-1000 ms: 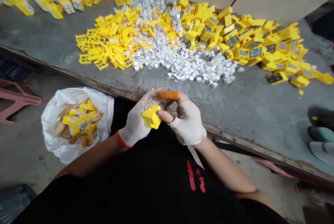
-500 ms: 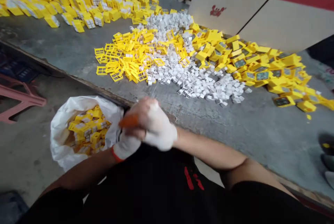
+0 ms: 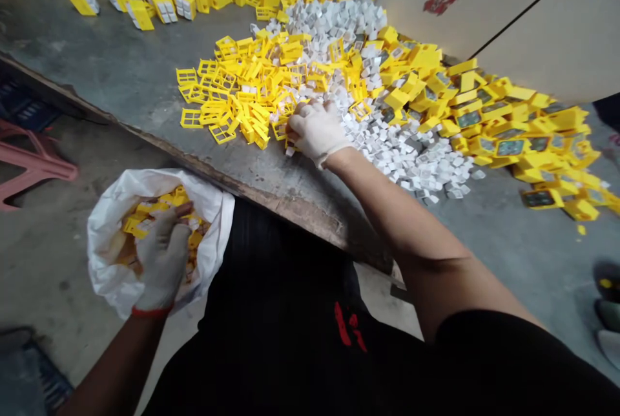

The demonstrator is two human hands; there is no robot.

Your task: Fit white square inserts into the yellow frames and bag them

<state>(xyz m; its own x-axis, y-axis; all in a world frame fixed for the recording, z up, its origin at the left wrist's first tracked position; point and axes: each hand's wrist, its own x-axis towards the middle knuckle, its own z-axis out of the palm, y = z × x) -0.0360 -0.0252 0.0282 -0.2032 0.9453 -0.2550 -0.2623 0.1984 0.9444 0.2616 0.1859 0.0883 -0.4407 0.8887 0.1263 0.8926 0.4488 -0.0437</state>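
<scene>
In the head view, the left hand (image 3: 162,254), gloved with an orange cuff, sits at seven o'clock inside a white sack (image 3: 217,222), over yellow boxes (image 3: 145,225). Its fingers are part spread; whether it holds one, I cannot tell. The right hand (image 3: 314,130), in a white glove, is just above centre, its fingers curled down where yellow frames (image 3: 213,106) meet white cubes (image 3: 407,151). What it grips, if anything, cannot be seen. Both heaps lie on a gray table (image 3: 97,48), with dark-windowed boxes (image 3: 508,148) at three o'clock and a cardboard sheet (image 3: 460,15) at one o'clock. A pink stool (image 3: 33,167) stands at nine o'clock.
</scene>
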